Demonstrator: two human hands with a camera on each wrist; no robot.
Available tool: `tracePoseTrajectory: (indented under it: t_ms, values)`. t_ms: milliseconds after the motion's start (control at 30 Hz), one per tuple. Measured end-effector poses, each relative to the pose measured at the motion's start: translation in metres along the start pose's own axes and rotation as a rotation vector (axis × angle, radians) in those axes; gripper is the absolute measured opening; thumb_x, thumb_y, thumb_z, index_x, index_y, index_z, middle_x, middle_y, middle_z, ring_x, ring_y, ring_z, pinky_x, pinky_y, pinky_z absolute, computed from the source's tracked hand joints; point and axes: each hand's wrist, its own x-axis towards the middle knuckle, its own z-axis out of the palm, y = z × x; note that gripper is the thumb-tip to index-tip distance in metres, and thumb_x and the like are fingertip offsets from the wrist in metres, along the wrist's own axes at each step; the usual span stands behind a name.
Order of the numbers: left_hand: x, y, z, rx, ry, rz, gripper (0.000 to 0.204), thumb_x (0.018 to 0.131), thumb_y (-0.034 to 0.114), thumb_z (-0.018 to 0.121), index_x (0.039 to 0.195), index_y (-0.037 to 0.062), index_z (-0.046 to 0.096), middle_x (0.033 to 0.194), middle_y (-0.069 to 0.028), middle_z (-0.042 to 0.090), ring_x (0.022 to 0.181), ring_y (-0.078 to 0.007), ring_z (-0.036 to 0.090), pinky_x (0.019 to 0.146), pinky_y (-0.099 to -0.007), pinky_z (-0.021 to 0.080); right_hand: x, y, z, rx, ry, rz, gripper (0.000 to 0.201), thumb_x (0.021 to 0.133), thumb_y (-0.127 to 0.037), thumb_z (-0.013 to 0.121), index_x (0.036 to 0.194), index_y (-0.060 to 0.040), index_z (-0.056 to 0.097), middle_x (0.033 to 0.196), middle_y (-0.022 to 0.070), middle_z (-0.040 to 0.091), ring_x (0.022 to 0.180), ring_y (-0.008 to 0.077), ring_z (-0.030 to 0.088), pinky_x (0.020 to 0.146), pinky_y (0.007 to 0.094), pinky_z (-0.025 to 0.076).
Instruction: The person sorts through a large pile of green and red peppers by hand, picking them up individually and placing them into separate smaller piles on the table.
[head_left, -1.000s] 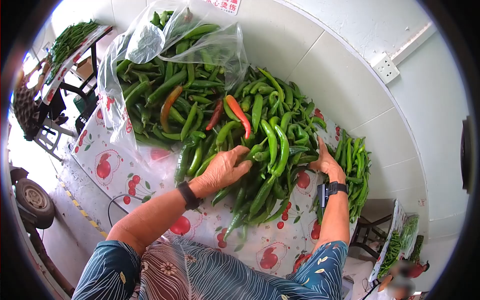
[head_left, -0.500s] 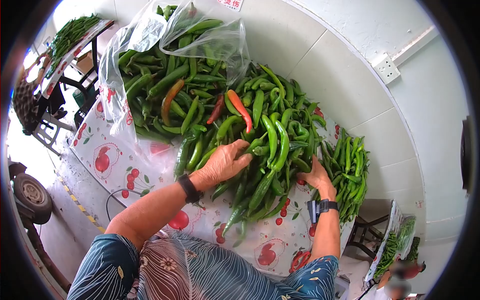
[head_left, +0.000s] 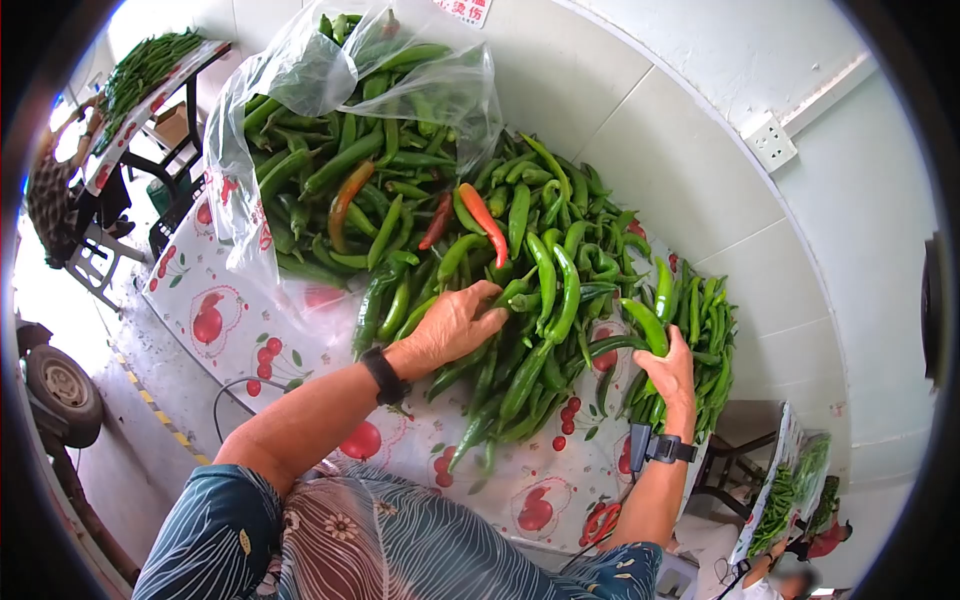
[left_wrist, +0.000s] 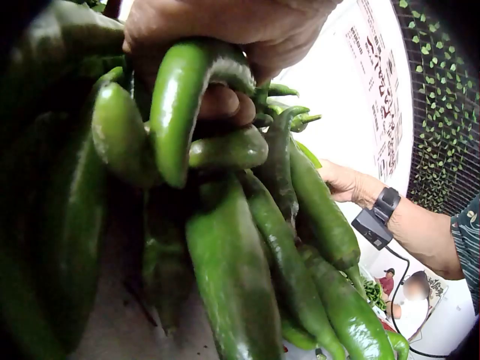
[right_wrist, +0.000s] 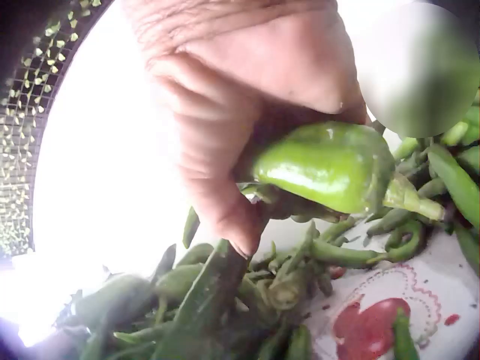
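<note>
A large heap of green chili peppers [head_left: 530,380] lies on the table. My left hand [head_left: 455,325] is at its near side, and in the left wrist view its fingers curl round a curved green pepper [left_wrist: 171,112]. My right hand [head_left: 672,372] grips several green peppers [head_left: 645,325] over the near edge of a smaller pile of slimmer green peppers [head_left: 712,320]. In the right wrist view a shiny pepper [right_wrist: 330,169] sits in the grip, stem outward, and a darker one [right_wrist: 202,292] extends below the thumb. A red pepper [head_left: 483,222] rests on the heap.
A clear plastic bag [head_left: 300,90] covers the heap's far left part. The cherry-patterned tablecloth [head_left: 210,320] shows along the near side, with red-handled scissors [head_left: 600,522] near the edge. A tiled wall [head_left: 640,140] borders the far side. Other tables with greens stand left and right.
My right hand first moved left to the heap's right edge, then back right, and now holds green peppers over the smaller pile. The left hand has stayed at the same place.
</note>
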Motion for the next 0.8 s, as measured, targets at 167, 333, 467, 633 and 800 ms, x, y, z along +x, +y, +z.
tracePoseTrajectory:
  t_ms: [167,333,467,633,800]
  values:
    - [-0.001,0.006,-0.005,-0.007,-0.024,-0.023,0.041,0.084,0.027,0.058,0.110,-0.0036,0.054,0.076,-0.0238,0.063,0.075,-0.0344,0.065,0.069,-0.0400,0.051,0.001,-0.018,-0.021,0.060,0.077,-0.036,0.048,0.065,-0.016,0.071,0.107,0.0006,0.055,0.090,0.0136,0.065,0.080,0.0221,0.062,0.075,0.0333,0.048]
    - [0.000,0.000,-0.002,0.011,-0.023,-0.019,0.042,0.084,0.029,0.057,0.111,-0.0041,0.054,0.078,-0.0248,0.063,0.078,-0.0376,0.064,0.072,-0.0416,0.051,0.024,-0.038,-0.026,0.244,0.076,-0.125,0.049,0.069,-0.015,0.069,0.113,0.0025,0.054,0.091,0.0085,0.064,0.077,0.0186,0.059,0.070,0.0304,0.048]
    - [0.000,-0.006,0.000,0.020,0.012,0.029,0.037,0.084,0.022,0.058,0.111,-0.0034,0.053,0.071,-0.0181,0.062,0.067,-0.0249,0.064,0.065,-0.0344,0.050,0.045,-0.074,-0.017,0.547,-0.004,-0.058,0.052,0.073,-0.016,0.068,0.120,-0.0001,0.051,0.093,0.0051,0.062,0.077,0.0150,0.058,0.068,0.0276,0.048]
    - [0.000,-0.007,0.002,-0.013,0.005,0.003,0.038,0.084,0.022,0.058,0.112,-0.0029,0.053,0.071,-0.0160,0.064,0.068,-0.0254,0.065,0.066,-0.0339,0.050,0.082,-0.085,0.026,0.794,-0.048,-0.270,0.072,0.078,-0.021,0.072,0.137,0.0018,0.036,0.133,0.0179,0.046,0.113,0.0235,0.050,0.091,0.0343,0.044]
    - [-0.001,-0.006,0.000,-0.014,0.001,0.006,0.038,0.084,0.021,0.058,0.113,-0.0031,0.052,0.071,-0.0146,0.064,0.068,-0.0216,0.064,0.066,-0.0325,0.050,0.088,-0.083,0.028,0.817,-0.144,-0.262,0.062,0.083,-0.026,0.068,0.132,0.0027,0.043,0.134,0.0182,0.046,0.122,0.0265,0.046,0.102,0.0365,0.035]
